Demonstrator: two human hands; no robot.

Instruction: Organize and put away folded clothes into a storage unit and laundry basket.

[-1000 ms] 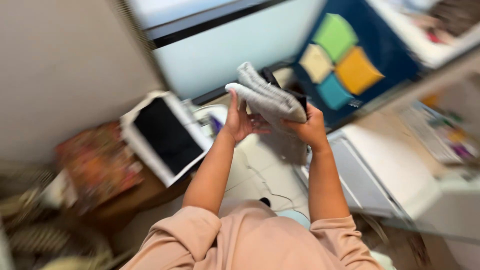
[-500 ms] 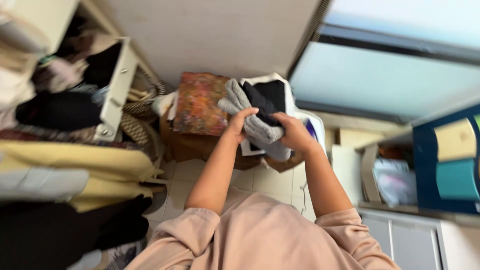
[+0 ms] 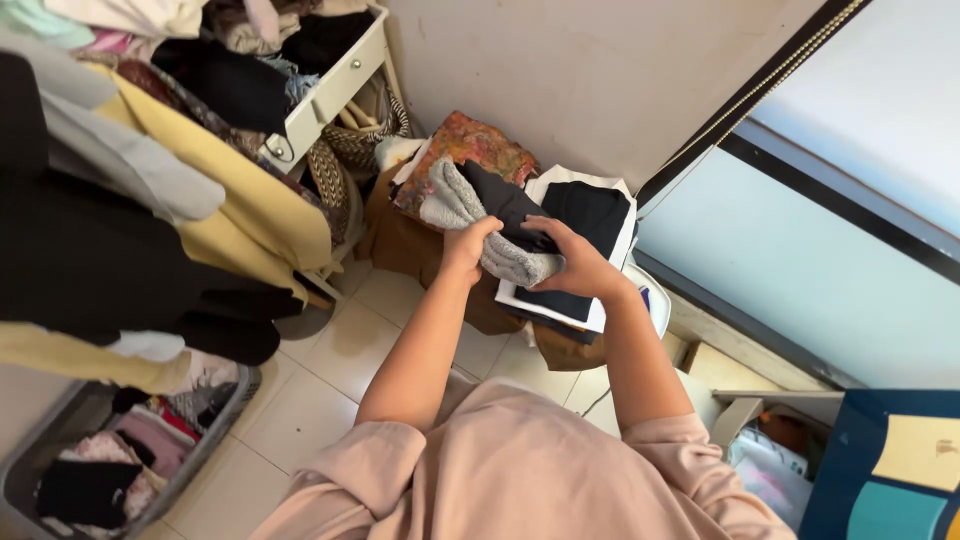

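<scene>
Both my hands hold a bundle of folded socks, grey sock (image 3: 452,200) outside and black sock (image 3: 505,207) on top. My left hand (image 3: 466,246) grips the grey part from the left. My right hand (image 3: 573,262) closes on the bundle's right end. The bundle hovers over a brown stool or box (image 3: 400,250) that carries a floral-patterned book (image 3: 470,146) and a white-framed dark tablet (image 3: 590,215).
An open white drawer (image 3: 330,85) stuffed with clothes is at upper left, with yellow, grey and black garments (image 3: 150,220) piled below it. A grey laundry basket (image 3: 110,465) of clothes sits lower left. A window (image 3: 850,180) fills the right, a blue cabinet (image 3: 885,470) lower right.
My view has swung left from the window and blue board to the drawer and clothes pile. The sock bundle has come down from raised height and both hands have closed tighter on it.
</scene>
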